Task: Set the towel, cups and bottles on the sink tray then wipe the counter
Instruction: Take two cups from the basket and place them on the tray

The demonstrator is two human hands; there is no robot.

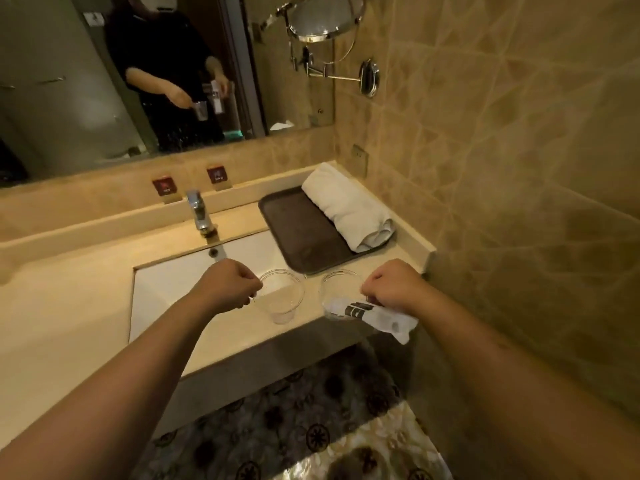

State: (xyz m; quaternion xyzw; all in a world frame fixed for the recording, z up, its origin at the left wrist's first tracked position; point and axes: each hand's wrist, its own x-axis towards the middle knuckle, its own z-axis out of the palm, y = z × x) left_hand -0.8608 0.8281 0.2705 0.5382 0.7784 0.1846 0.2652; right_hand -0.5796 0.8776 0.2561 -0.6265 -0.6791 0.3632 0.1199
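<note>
A rolled white towel (348,206) lies along the right side of the dark brown tray (304,230) on the counter's back right corner. My left hand (228,284) pinches the rim of a clear plastic cup (282,296), held over the sink's front right corner. My right hand (394,285) grips a second clear cup (337,289) by its rim, together with a white packet with black print (377,315), above the counter's front edge. No bottles are in view.
A chrome tap (199,213) stands behind the white sink basin (173,285). Two small red signs (162,187) sit on the ledge under the mirror (138,81). A swing-arm mirror (325,19) and the tiled wall (502,150) close the right side.
</note>
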